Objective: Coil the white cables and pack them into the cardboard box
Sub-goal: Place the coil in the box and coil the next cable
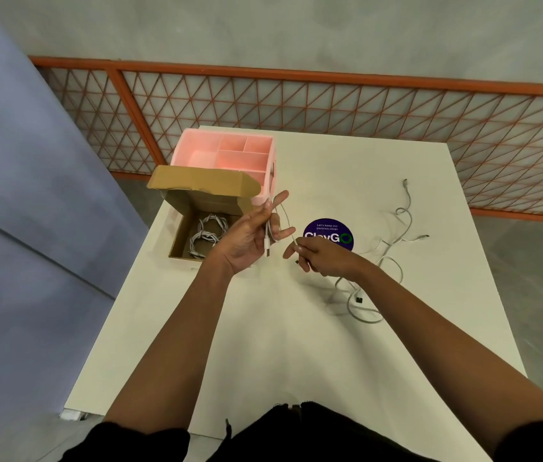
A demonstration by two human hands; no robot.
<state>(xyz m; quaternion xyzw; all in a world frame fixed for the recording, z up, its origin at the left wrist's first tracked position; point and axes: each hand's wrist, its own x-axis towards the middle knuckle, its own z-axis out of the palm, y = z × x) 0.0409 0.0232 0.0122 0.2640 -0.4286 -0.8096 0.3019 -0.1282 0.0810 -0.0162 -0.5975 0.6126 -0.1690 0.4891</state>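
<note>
Left hand [247, 240] and right hand [321, 260] are gripping one white cable [284, 218]; trailing slack [390, 261] is risking snagging the tangle on the table [296, 345].

White table [263, 328]: box [180, 235], organizer [273, 181], cables [386, 255]

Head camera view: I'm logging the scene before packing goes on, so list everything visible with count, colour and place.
cardboard box: one, brown, open, table's left edge
coiled cables: two, it seems, white, inside the box
organiser: one, pink, compartmented, behind the box
loose cables: several tangled, white, table's right side
sticker: one, round, purple, table centre
table: one, white
fence: orange mesh, behind the table
held cable: one, white, between both hands
left hand: grips cable
right hand: pinches cable
</note>
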